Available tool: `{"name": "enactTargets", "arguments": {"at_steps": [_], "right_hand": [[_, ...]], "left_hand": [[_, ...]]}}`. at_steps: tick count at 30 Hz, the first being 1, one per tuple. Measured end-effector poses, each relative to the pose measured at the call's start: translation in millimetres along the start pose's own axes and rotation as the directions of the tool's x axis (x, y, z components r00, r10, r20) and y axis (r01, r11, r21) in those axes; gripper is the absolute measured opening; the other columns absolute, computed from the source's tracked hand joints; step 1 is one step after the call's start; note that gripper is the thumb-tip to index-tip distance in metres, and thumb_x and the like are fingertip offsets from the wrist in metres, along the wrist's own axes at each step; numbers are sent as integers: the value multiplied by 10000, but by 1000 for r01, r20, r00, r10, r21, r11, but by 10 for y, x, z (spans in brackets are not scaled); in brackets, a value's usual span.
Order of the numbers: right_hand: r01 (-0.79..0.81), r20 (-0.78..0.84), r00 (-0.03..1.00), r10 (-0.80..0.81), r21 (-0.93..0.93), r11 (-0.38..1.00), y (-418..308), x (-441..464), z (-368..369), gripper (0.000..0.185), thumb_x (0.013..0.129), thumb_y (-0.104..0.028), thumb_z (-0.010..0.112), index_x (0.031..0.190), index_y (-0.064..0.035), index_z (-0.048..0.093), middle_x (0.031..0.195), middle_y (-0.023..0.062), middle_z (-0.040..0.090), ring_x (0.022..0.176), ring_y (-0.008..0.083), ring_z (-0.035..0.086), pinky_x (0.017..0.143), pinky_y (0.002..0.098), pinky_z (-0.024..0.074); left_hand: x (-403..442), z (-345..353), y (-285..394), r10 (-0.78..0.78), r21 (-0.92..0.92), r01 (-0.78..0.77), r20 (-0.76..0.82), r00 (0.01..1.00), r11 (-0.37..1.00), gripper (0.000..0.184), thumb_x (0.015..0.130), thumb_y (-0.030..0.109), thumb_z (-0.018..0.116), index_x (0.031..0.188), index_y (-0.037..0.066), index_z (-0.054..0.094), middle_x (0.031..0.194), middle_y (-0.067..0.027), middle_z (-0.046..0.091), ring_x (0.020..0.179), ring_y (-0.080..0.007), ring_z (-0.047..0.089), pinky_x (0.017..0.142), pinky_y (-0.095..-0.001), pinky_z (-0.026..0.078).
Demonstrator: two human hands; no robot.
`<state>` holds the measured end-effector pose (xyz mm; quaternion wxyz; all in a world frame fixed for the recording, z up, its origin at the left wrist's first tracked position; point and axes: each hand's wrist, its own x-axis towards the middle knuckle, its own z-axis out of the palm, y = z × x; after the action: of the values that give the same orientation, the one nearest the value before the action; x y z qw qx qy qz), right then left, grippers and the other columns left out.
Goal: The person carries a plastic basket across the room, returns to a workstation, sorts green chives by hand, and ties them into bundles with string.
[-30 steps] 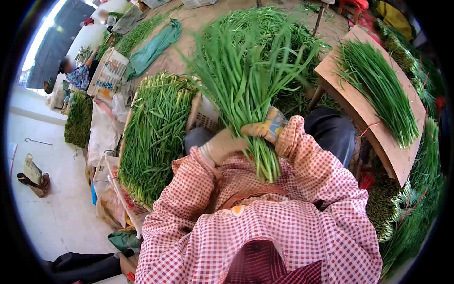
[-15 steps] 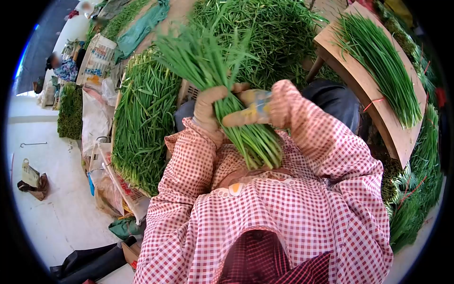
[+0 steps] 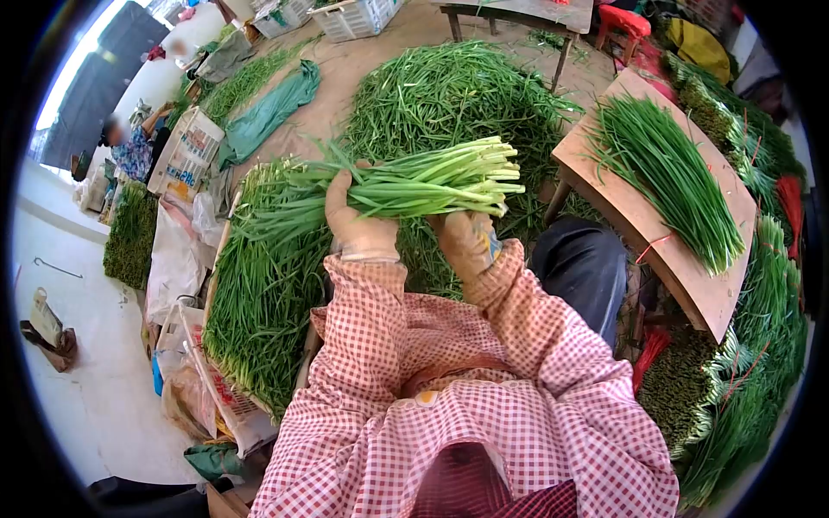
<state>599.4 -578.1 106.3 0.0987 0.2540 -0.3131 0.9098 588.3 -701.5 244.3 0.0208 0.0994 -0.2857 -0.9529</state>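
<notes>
A bunch of long green stalks lies sideways across my gloved hands, its pale cut ends to the right and its leaves to the left. My left hand is wrapped round the leafy part, thumb in front. Under the pale ends is my right hand, its fingers curled and partly hidden beneath the stalks. The leaf tips hang over a crate heaped with green stalks on the left. Beyond the bunch spreads a large loose pile of greens on the floor.
A wooden board at the right carries a tied bundle. More bundles line the far right, near red ties. White crates and a table stand at the back. Another person is at the far left.
The bunch has turned from roughly upright, cut ends down, to sideways with its cut ends right. My left hand has stayed round it; my right hand has shifted beneath the cut ends.
</notes>
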Motion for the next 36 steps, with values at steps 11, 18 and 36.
{"name": "enactTargets", "arguments": {"at_steps": [11,18,36], "right_hand": [[-197,-558,762,328,284,939,-564,264,1011,411,810,-58,655,1165,-104,451,870,127,636,705,253,642,611,351,571],[-426,-642,535,550,357,831,-187,-243,909,425,778,-55,698,1155,-41,502,850,102,627,690,216,633,600,366,562],[-317,-27,806,592,824,469,-685,-1181,236,602,940,-177,533,1460,-93,241,1473,161,313,1326,328,364,961,468,467]], "left_hand": [[-720,-483,248,-149,-8,149,-39,988,989,369,932,240,466,1182,-26,521,1137,-161,609,1098,-277,569,962,-440,464],[-1886,-988,945,-855,491,775,-107,508,398,459,853,37,617,1276,-25,452,1189,-165,581,1117,-219,553,953,-348,440],[-1179,-888,237,-879,633,689,-27,476,353,726,753,236,769,1353,17,421,1283,-97,535,1148,-214,522,986,-355,415]]}}
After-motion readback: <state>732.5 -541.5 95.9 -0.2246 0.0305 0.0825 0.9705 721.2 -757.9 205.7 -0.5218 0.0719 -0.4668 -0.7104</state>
